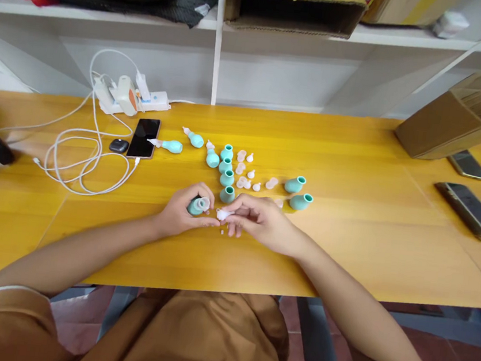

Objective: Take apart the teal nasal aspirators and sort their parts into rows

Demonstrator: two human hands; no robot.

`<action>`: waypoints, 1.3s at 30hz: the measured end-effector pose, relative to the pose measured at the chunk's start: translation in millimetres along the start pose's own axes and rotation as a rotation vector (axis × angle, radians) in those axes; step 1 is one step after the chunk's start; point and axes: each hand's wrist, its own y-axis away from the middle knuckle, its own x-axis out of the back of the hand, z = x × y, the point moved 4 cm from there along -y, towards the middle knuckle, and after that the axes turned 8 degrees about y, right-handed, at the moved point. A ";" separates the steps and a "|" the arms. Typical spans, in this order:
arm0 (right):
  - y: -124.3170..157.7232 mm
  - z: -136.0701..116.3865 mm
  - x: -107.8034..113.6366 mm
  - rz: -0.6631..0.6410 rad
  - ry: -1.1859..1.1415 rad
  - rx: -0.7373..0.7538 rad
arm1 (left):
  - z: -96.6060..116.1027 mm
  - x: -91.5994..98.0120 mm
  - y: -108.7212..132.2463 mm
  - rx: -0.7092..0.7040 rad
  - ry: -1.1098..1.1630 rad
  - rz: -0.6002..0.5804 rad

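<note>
head view: the left hand is curled around a blue-green bulb with a clear piece at its mouth. the right hand pinches a small white tip just beside it. past them, four open bulbs stand in a row by small clear parts, with two more open bulbs on the right. three bulbs with tips lie on the left, one reaching over a phone. it looks like three are done, one is half made and six are left.
</note>
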 end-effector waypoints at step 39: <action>-30.2 20.0 106.1 0.663 1.393 -0.040 | 2.5 -15.6 -1.2 0.052 -0.387 -0.337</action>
